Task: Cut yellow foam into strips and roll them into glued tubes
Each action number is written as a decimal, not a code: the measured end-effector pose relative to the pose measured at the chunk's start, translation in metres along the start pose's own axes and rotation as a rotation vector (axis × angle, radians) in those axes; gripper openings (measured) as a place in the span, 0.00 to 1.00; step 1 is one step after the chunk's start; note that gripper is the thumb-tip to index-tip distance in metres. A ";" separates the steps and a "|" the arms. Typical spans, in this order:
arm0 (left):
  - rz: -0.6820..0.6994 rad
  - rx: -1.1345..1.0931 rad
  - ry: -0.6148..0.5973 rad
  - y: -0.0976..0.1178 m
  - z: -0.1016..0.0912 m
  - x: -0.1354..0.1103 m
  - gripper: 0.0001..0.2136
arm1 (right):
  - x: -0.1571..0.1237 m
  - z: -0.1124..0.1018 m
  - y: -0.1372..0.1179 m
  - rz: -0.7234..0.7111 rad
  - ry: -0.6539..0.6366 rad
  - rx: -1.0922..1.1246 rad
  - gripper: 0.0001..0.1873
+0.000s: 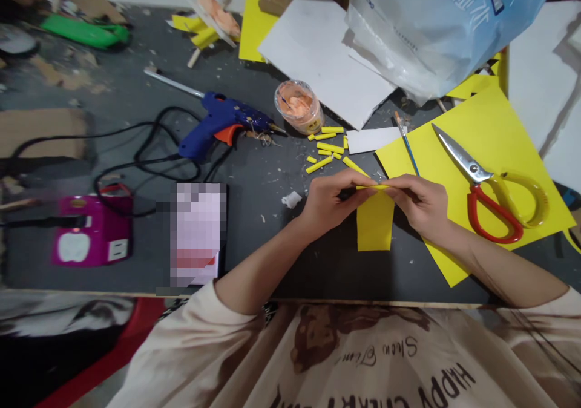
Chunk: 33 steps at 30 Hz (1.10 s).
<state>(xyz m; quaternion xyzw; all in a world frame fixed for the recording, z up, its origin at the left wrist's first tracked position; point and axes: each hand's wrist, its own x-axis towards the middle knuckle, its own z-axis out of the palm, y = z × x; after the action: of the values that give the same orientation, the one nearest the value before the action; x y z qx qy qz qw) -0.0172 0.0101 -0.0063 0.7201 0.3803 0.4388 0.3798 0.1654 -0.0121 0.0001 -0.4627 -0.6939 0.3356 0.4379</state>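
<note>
A small strip of yellow paper [374, 223] hangs down between my two hands, its upper edge pinched at both corners. My left hand [333, 199] grips the left corner between thumb and fingers, and my right hand [420, 201] does the same on the right. The top edge looks narrowly folded or rolled. Just beyond my fingers lie several short yellow paper rolls [329, 148]. Beside my right hand is a large yellow sheet [447, 256], with red-and-yellow-handled scissors [474, 169] and a thin blue paintbrush [408, 144] on it.
A blue glue gun [213, 123] with its cord lies left of an open jar of peach-coloured paste [299, 108]. A phone [200, 232] and a magenta power socket [93, 229] sit nearer the front edge. White board [327, 51] and a plastic bag [436, 26] fill the back.
</note>
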 end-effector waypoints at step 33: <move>-0.049 -0.047 -0.015 -0.004 0.000 0.003 0.11 | 0.002 0.002 0.002 0.105 0.057 0.109 0.04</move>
<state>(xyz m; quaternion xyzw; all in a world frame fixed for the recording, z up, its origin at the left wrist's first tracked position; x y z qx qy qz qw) -0.0170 0.0144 -0.0084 0.7049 0.3842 0.4328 0.4102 0.1642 -0.0101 -0.0014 -0.4834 -0.6367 0.3822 0.4636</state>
